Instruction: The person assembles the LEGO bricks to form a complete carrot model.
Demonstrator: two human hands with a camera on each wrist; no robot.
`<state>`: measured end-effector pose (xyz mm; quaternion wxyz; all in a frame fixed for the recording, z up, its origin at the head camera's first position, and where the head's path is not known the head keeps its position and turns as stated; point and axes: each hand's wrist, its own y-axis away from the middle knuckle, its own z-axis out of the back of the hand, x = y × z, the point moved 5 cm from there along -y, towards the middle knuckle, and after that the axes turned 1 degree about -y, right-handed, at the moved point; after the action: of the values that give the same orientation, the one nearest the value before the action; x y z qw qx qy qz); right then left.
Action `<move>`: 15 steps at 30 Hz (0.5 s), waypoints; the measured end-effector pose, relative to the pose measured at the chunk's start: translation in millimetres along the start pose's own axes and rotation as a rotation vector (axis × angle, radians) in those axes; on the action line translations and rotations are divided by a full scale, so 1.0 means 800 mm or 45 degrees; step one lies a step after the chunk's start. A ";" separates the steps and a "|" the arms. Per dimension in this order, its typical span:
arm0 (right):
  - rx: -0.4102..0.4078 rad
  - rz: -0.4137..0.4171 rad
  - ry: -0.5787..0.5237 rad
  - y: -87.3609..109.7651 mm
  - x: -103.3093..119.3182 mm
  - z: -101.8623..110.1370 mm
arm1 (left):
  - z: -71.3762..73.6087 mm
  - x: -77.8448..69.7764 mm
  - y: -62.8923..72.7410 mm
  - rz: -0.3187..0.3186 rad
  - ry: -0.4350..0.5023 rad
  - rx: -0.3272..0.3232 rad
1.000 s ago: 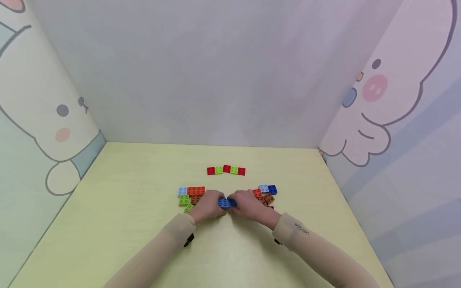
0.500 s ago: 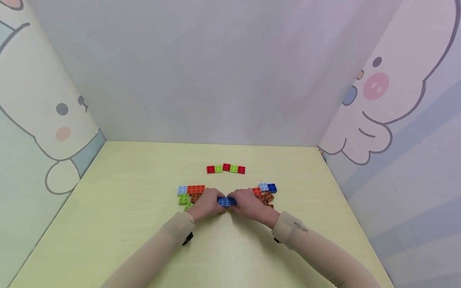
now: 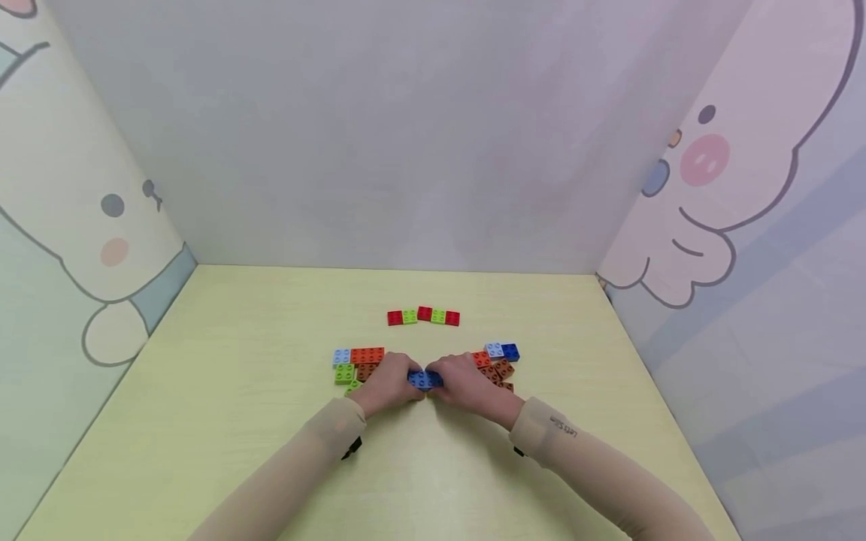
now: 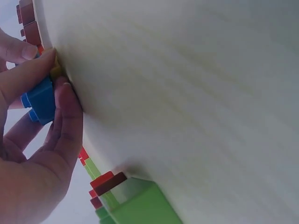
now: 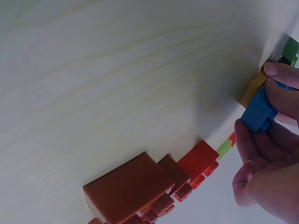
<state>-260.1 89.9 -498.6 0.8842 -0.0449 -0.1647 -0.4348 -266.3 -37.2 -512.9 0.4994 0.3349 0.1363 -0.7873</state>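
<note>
1. In the head view, both hands are meeting over the table (image 3: 426, 481), the left hand (image 3: 390, 385) and the right hand (image 3: 470, 383) each grasping the blue block (image 3: 425, 380) between thumb and fingers.
2. That view is showing the blue block's studded top between the hands; what is lying beneath is staying out of sight there.
3. The right wrist view is revealing a yellow block (image 5: 253, 87) on the table side of the blue block; whether the two are joined, I cannot tell.
4. The left wrist view is exposing only a sliver of that yellow, between the fingers.
5. The left wrist view is also showing the smooth side of a green block (image 4: 145, 205), the right wrist view that of a brown block (image 5: 128, 186).
6. Only the head view is giving the whole layout: a red-and-lime row (image 3: 424, 314) is lying beyond the hands, a light-blue block (image 3: 341, 357) and a long orange-red block (image 3: 367, 355) are sitting near the left hand, and a dark-blue block (image 3: 510, 352) is lying beyond the right.
</note>
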 end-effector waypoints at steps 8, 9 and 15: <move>-0.005 -0.010 0.008 0.001 0.002 0.001 | -0.004 0.005 -0.004 0.017 -0.013 0.014; -0.006 -0.010 0.011 0.001 0.002 0.001 | -0.004 0.005 -0.005 0.017 -0.013 0.014; -0.008 -0.013 0.034 0.001 0.003 0.000 | -0.004 0.004 -0.005 0.052 -0.005 0.016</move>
<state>-258.1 88.4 -497.5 0.8839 -0.0409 -0.1516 -0.4405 -269.5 -35.8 -518.1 0.5136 0.3392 0.1234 -0.7784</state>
